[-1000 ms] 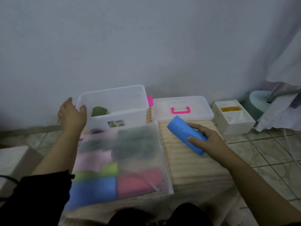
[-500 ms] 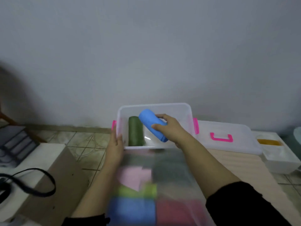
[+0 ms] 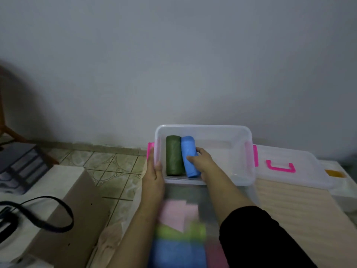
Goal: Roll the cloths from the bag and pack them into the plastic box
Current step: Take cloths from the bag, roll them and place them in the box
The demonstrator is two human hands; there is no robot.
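Blue roll (image 3: pixel 189 156) lies flat inside plastic box (image 3: pixel 249 163), pressed side-on against green roll (image 3: pixel 174 155), which sits by the box's left wall. Both run front to back, likely so later rolls can line up in a row toward the empty right side of the box. Right hand (image 3: pixel 201 161) is inside the box, fingers curled over the blue roll's right flank, gripping it and probably pushing it tight to the green one. Left hand (image 3: pixel 154 176) lies flat along the box's outer left wall, thumb hooked over the rim, apparently bracing the box against that push; it's grasping the wall, not a cloth. Pink latches on both box ends stand open. Lid (image 3: pixel 286 167) with pink handle sits just right of the box. Bag (image 3: pixel 183 229) lies directly in front of the box, blurred, with pink, green, blue and red cloths inside. Judgement: two rolls in, most cloths unrolled.
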